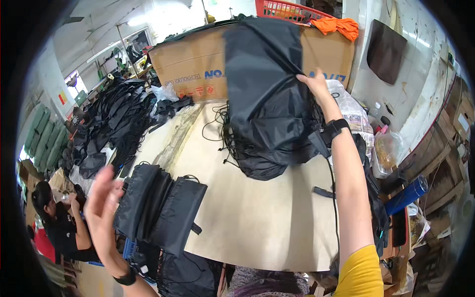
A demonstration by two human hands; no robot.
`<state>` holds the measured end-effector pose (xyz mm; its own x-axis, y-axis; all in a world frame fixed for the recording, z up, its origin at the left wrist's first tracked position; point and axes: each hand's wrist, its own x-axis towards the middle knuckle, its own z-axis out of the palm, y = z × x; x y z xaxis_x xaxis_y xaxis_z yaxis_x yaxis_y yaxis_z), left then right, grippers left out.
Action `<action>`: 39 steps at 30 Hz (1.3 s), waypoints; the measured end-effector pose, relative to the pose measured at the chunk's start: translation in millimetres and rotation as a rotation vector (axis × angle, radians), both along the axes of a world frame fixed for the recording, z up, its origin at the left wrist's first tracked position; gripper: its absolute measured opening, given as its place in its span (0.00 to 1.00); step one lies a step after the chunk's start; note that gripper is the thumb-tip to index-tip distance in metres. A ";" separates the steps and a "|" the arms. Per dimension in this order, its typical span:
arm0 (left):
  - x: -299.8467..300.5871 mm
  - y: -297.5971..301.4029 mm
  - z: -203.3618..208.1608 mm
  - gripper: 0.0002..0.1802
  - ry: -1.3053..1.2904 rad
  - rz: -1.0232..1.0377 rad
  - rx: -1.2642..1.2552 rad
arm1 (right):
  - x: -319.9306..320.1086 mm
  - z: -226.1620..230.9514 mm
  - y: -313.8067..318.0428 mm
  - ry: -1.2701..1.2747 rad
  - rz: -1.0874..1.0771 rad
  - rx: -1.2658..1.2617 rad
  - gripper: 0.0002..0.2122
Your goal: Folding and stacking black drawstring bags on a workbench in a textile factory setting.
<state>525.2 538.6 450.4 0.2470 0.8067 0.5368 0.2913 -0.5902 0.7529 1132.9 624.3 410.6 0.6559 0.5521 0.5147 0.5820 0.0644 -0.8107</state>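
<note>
My right hand (pixel 314 85) pinches the edge of a black fabric bag (pixel 262 59), which hangs stretched upright over the far part of the table. Below it lies a heap of black drawstring bags (pixel 269 148), cords trailing from its left side. My left hand (pixel 101 208) is raised at the left, slightly blurred, fingers apart and nothing in it. Just right of it, folded black bags (pixel 173 208) lie in a stack at the table's left edge. A small black strip (pixel 323 192) rests on the table near my right forearm.
A large cardboard box (pixel 183 64) stands behind the table, with an orange cloth (pixel 336 27) and a red basket (pixel 282 11) on top. More black fabric (pixel 114 119) is piled at left. A co-worker (pixel 62 222) sits at far left. A blue cylinder (pixel 406 194) lies at right.
</note>
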 end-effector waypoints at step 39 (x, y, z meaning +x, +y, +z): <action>-285.0 -208.1 -455.7 0.12 0.291 1.246 -0.683 | -324.4 -179.6 -131.8 -0.421 0.933 -0.710 0.42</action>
<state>240.2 330.4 -5.3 -0.7610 0.6483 0.0214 0.5267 0.5983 0.6039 808.6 492.5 231.1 -0.2797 0.9600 -0.0127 0.7723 0.2171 -0.5970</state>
